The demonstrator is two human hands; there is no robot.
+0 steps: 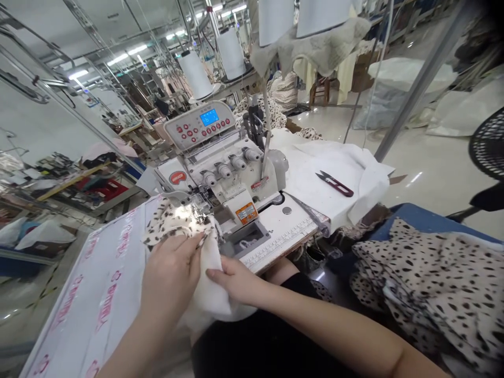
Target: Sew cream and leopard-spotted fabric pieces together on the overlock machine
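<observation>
A serger sewing machine (236, 178) stands before me, its lamp lighting the needle area. Spotted cream fabric (161, 220) lies at the presser foot, with a white fabric piece (212, 283) hanging from it over the table's front edge. My left hand (173, 262) is closed on the spotted fabric just in front of the needle, thumb and fingers pinching its edge. Lower and to the right, my right hand (236, 278) pinches the side of the white fabric between thumb and fingers. Parts of both cloths under my hands are hidden.
Thread snips (334, 184) lie on white cloth (354, 163) to the machine's right. Spotted fabric (437, 278) is heaped on a blue surface at the right. Thread cones (196, 73) stand behind the machine. A black fan (488, 142) and a slanted metal pole (421, 79) are at the right.
</observation>
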